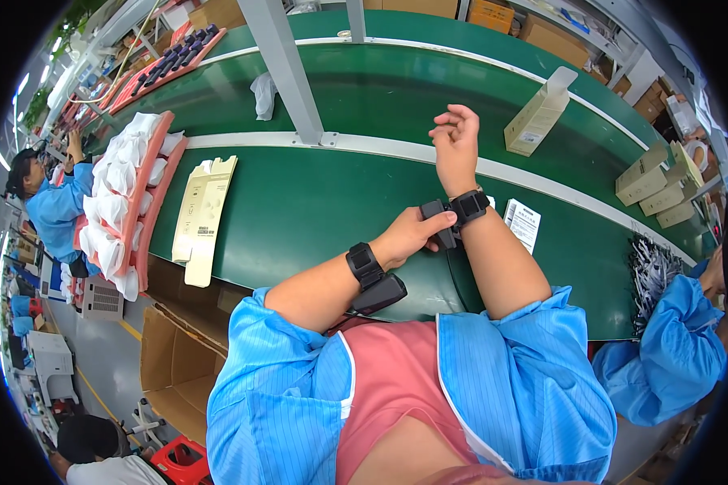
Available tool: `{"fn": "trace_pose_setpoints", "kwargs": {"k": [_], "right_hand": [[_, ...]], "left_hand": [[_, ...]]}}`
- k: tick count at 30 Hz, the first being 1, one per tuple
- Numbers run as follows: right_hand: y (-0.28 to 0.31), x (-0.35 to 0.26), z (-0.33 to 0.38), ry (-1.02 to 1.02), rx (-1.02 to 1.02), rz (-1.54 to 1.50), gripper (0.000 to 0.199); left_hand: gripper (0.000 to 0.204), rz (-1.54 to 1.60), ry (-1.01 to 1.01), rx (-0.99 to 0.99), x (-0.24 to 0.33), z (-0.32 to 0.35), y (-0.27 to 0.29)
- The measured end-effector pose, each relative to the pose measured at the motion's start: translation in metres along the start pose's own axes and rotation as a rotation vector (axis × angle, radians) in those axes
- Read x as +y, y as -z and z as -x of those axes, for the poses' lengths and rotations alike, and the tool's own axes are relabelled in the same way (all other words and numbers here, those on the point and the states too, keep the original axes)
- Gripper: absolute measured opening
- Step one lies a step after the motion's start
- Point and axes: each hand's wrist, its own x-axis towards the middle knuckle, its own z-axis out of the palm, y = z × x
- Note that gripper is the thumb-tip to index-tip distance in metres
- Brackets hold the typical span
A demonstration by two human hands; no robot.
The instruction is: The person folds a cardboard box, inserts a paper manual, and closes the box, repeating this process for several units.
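My left hand (408, 234) reaches across to my right wrist. Its thumb and fingers close round a black box-shaped device (438, 226) beside the black strap band (470, 205) there. Raised above the green work surface, my right hand (458, 145) has loosely bent fingers and nothing in them. Round my left wrist is another black band (364, 265), with a dark box-like unit (380, 294) hanging under it. A dark cable runs down from near the right wrist. White printed sheets (523, 225) lie just right of my right forearm.
A flattened cream carton (204, 212) lies at left, beside pink trays (141, 214) of white-wrapped items. One cream box (539, 113) stands beyond the metal rail; several more stand far right. An open cardboard box (178, 364) is below left. Co-workers in blue sit on both sides.
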Motion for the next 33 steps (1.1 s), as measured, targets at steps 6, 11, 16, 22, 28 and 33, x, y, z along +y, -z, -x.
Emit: {"fn": "trace_pose_setpoints", "kwargs": {"k": [6, 11, 16, 22, 28, 33], "right_hand": [[-0.002, -0.015, 0.004, 0.286, -0.153, 0.336, 0.036], [0.000, -0.024, -0.001, 0.487, -0.195, 0.566, 0.037], [0.000, -0.025, -0.010, 0.749, -0.128, 0.690, 0.041], [-0.003, -0.030, -0.009, 0.938, -0.204, 0.832, 0.041], [-0.002, -0.034, -0.014, 0.961, -0.195, 0.878, 0.037], [-0.006, -0.023, -0.011, 0.427, -0.009, 0.452, 0.034]], "left_hand": [[0.036, -0.069, -0.002, -0.005, -0.006, 0.000, 0.001], [0.035, -0.054, 0.009, -0.003, -0.009, 0.000, -0.003], [0.035, 0.004, 0.010, 0.009, -0.007, 0.003, -0.009], [0.036, -0.017, -0.012, 0.021, -0.005, 0.006, -0.007], [0.039, 0.043, 0.009, 0.027, -0.004, 0.005, -0.010], [0.040, 0.047, 0.030, -0.007, -0.002, 0.004, -0.010]]}}
